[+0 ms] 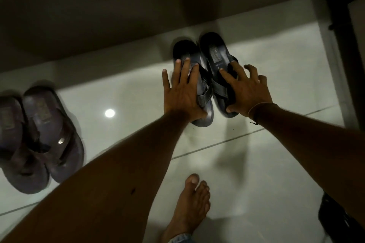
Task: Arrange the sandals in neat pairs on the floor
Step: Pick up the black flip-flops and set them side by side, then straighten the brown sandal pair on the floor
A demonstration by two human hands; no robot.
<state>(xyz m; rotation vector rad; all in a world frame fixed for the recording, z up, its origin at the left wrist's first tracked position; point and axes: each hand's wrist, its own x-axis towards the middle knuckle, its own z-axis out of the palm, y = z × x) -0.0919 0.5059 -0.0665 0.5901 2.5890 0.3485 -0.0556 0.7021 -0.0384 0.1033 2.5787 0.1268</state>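
Observation:
Two black sandals lie side by side on the pale tiled floor, heels toward the wall. My left hand (pixel 180 92) rests flat on the left black sandal (pixel 184 50), fingers spread over its straps. My right hand (pixel 246 89) grips the right black sandal (pixel 214 51) over its strap, thumb at the toe end. The two sandals touch along their inner edges. At the left edge a pair of brown sandals (pixel 45 136) sits together, blurred.
A dark wall base (pixel 118 16) runs behind the sandals. A dark door frame (pixel 335 6) stands at the right. My bare foot (pixel 189 203) is on the floor tiles (pixel 256 173) below the hands. A black object (pixel 335 221) lies at the lower right.

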